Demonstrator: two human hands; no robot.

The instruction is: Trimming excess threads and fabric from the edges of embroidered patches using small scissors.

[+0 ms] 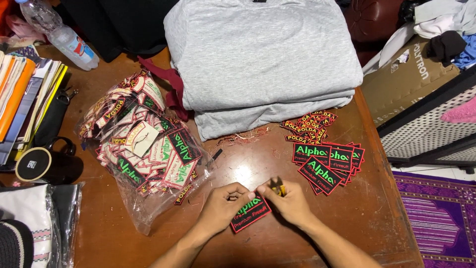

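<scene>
Centrally, both hands [258,201] pinching black red-edged patch [250,213]

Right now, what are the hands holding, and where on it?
Both hands pinch one black patch with a red border along its upper edge: left hand near the left corner, right hand at the right, also gripping a small yellow-handled tool.

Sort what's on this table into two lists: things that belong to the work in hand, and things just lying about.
In use:
- black patch, held by left hand and right hand
- small clippers in the right hand
- pile of patches
- clear bag of patches
- thread trimmings

Lying about:
- folded grey shirts
- plastic bottle
- black mug
- stack of books
</scene>
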